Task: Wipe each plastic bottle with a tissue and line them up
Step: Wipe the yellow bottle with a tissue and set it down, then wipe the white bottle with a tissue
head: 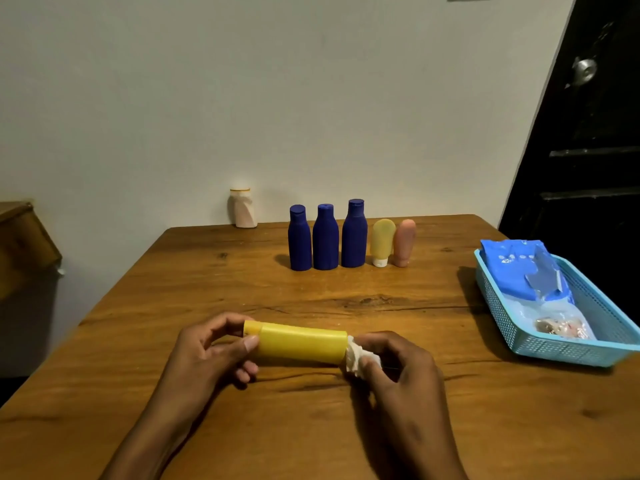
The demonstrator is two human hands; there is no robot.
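Currently left grip (211, 351) pinches the smooth yellow cylindrical plastic bottle (301, 342) at its cap end; right grip (398, 368) pinches crumpled white tissue (356, 356) against its base. Likely light, stiff, slippery.

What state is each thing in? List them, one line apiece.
Yellow bottle: horizontal, held at both ends.
Tissue: crumpled against the bottle's base.
Left hand: gripping the cap end.
Right hand: pinching the tissue.
Three blue bottles: upright, capped.
Two tubes: standing cap-down.
Basket: holding an opened blue pack.

The bottle (300, 342) in the hands is yellow. The tissue (360, 358) is white. Three bottles (325, 237) are dark blue. The basket (554, 344) is light blue with tiny holes. The table (311, 299) is brown wood.
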